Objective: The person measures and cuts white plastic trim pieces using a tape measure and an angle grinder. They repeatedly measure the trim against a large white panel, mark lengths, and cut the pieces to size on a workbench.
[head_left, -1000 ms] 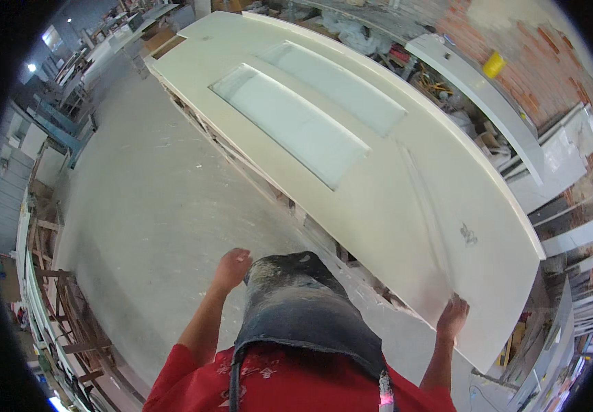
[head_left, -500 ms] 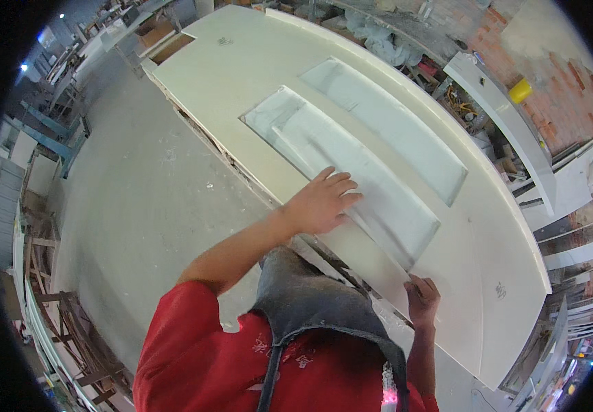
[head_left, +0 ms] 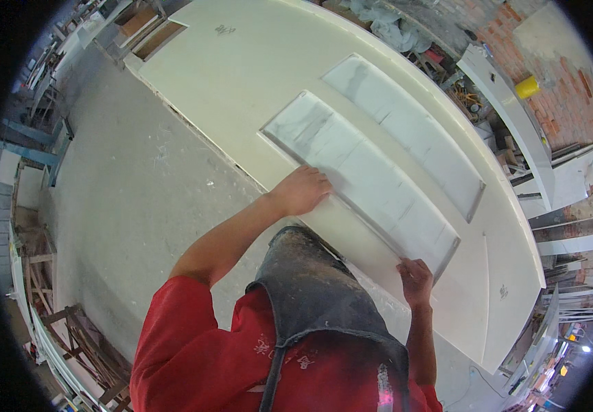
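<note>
A large cream panel with a smooth, curved far edge lies in front of me. Two long pale recesses are set into it: a near recess and a far recess, both with faint grey streaks. At the near recess's long near edge, my left hand is closed with its fingers curled down. My right hand is closed at the same edge, close to the recess's right corner. What the fingers pinch, perhaps a thin strip along that edge, cannot be made out.
A rectangular cut-out opens at the panel's far left end. Behind the panel stand a white curved piece, clutter and a brick wall. Wooden frames lean at the left beside the concrete floor.
My left hand went from lying spread over the near recess to curled at its near edge. My right hand stays closed nearby. The long strip seen across the recess no longer shows there.
</note>
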A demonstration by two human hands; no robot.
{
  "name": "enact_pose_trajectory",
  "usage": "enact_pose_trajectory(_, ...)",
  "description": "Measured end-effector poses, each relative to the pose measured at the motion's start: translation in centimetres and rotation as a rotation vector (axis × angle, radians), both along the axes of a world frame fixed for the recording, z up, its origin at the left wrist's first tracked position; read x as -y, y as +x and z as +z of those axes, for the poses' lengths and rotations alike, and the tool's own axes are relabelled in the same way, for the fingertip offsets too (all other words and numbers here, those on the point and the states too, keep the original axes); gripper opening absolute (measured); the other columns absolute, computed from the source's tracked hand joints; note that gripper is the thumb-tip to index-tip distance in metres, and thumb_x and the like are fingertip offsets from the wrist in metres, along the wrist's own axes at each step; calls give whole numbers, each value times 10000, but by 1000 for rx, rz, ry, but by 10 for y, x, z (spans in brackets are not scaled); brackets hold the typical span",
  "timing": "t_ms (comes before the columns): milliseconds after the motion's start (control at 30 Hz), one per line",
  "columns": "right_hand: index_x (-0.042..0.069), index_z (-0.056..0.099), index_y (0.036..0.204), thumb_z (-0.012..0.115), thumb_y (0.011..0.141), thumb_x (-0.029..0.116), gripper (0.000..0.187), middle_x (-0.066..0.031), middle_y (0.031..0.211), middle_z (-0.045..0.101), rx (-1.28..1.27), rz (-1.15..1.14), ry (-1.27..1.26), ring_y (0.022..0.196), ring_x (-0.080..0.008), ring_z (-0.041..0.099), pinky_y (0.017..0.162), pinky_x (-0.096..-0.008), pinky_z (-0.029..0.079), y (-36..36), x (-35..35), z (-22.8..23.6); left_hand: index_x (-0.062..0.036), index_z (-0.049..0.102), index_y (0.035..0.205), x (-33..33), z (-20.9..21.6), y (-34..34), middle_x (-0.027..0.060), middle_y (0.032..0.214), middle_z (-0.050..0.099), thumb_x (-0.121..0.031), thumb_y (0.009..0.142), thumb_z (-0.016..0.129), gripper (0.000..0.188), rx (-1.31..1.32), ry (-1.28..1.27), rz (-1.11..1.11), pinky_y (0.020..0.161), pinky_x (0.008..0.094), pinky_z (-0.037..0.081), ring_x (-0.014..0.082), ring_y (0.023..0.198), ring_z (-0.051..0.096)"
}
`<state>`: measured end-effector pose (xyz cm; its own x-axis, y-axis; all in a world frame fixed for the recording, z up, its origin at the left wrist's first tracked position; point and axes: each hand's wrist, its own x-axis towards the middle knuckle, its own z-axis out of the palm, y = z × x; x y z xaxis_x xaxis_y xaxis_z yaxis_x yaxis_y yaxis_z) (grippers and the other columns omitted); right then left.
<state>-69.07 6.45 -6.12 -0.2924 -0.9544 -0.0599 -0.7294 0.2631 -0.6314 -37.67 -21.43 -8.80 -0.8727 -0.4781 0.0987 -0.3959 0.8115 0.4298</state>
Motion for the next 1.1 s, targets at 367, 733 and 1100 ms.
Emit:
enact_pose_trajectory(367,58,783,1052,765,867,79,187,-95,864,705,-36,-30,28,855,-257,660,767,-381,528,3,12,-1,-111,714,1023,10,-14,-3,87,1060,681,-172,925,618,151,-60,56,34,981,449,463,303,1085,616)
enact_pose_trajectory(733,84,780,1055,777,860,122,199,-121,936,699,-155,-12,24,921,-327,639,838,-438,514,-3,18,-13,-115,723,1096,17,-25,-6,96,1122,699,-169,955,609,189,72,-35,-23,1045,463,446,317,1152,606)
enact_pose_trajectory(1100,175,783,1039,691,913,232,167,-78,1060,694,-117,-205,58,1098,-328,609,997,-494,450,14,22,-39,-25,716,993,27,-8,-13,155,1040,666,-92,911,628,137,-9,69,-22,943,474,473,374,1041,593)
